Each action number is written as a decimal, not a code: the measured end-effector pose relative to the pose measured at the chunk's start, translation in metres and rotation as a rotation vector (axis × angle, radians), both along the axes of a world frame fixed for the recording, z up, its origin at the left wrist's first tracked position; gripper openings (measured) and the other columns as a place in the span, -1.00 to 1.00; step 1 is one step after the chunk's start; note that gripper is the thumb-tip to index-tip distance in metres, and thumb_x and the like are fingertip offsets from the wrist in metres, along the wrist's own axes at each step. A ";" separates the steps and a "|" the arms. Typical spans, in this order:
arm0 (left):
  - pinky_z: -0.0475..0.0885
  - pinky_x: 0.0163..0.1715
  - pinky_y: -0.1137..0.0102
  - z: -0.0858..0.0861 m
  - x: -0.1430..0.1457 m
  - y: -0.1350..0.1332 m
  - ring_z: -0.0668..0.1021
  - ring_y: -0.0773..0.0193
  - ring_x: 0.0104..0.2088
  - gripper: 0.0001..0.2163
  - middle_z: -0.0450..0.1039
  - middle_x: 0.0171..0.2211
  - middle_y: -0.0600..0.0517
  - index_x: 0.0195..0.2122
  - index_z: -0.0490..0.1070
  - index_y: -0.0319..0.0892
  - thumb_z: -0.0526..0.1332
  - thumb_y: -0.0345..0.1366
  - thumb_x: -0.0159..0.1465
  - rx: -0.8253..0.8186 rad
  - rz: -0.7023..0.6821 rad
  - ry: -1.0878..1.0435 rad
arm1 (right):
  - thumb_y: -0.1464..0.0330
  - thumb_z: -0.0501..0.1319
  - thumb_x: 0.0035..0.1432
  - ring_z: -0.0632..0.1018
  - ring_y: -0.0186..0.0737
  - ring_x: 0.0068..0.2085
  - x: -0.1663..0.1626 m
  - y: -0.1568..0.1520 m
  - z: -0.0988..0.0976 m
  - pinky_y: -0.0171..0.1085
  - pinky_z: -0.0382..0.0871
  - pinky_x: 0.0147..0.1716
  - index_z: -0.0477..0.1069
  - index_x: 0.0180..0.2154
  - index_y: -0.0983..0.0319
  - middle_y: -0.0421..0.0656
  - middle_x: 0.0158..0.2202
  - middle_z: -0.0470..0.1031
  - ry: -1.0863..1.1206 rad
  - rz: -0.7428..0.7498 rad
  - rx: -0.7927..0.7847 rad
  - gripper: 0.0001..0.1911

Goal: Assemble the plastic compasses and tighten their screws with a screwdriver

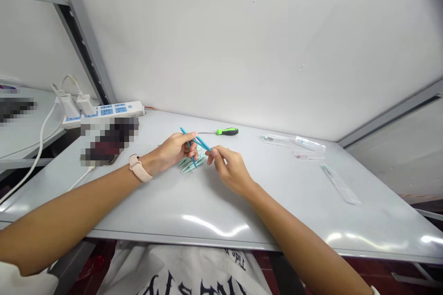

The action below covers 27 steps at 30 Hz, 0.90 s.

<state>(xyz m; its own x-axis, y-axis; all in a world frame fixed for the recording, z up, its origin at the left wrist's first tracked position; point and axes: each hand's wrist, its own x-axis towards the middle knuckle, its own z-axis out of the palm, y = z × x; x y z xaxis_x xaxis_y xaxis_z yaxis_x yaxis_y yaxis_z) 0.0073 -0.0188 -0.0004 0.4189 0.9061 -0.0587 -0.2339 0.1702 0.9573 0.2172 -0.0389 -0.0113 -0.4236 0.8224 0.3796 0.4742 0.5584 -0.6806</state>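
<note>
My left hand (178, 150) is closed around a slim blue pen (184, 132), which slants down through the fingers with its lower end just above the table. In my right hand (230, 166), thumb and fingers pinch the end of a second blue pen-like stick (203, 143). That stick reaches left to my left fingertips; whether the two blue pieces touch is unclear. Beneath my hands lie several pale green pens (191, 167) with metal tips, partly covered by the left fingers. Just behind them rests a screwdriver (227, 132) with a green and black handle.
On the grey table (166, 207), pens in clear sleeves (341, 185) lie to the right, several of them near the wall (263, 55). A white power strip (119, 109) with plugged-in chargers and a blurred dark phone-like object (110, 143) on a cable occupy the left.
</note>
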 end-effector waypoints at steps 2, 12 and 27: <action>0.39 -0.22 0.28 0.000 0.000 0.000 0.50 0.19 -0.44 -0.55 0.33 -0.62 0.03 -0.61 0.38 -0.18 0.20 -0.03 0.36 0.002 0.010 -0.004 | 0.20 0.05 0.44 0.51 -0.24 -0.43 -0.001 0.000 0.001 -0.21 0.38 -0.35 0.41 -0.27 0.16 -0.16 -0.36 0.59 0.023 -0.016 0.007 -0.72; 0.38 -0.23 0.27 0.001 0.000 0.000 0.51 0.19 -0.44 -0.55 0.32 -0.62 0.03 -0.61 0.36 -0.18 0.23 -0.01 0.34 0.009 -0.010 -0.010 | 0.23 0.06 0.43 0.50 -0.24 -0.41 0.001 0.001 -0.003 -0.26 0.33 -0.41 0.41 -0.28 0.16 -0.18 -0.36 0.58 0.034 -0.047 0.025 -0.75; 0.39 -0.25 0.28 0.000 0.000 0.000 0.50 0.19 -0.45 -0.55 0.30 -0.63 0.02 -0.63 0.36 -0.18 0.21 -0.06 0.36 -0.003 0.002 -0.006 | 0.24 0.15 0.33 0.52 -0.22 -0.43 -0.001 0.001 -0.004 -0.26 0.31 -0.47 0.36 -0.25 0.16 -0.17 -0.39 0.58 0.052 -0.091 0.042 -0.86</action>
<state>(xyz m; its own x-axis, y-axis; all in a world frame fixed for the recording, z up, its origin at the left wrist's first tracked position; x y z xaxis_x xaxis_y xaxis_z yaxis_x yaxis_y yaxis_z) 0.0078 -0.0193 0.0000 0.4170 0.9070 -0.0591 -0.2398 0.1726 0.9554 0.2165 -0.0378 -0.0150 -0.3272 0.8393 0.4342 0.4890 0.5435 -0.6822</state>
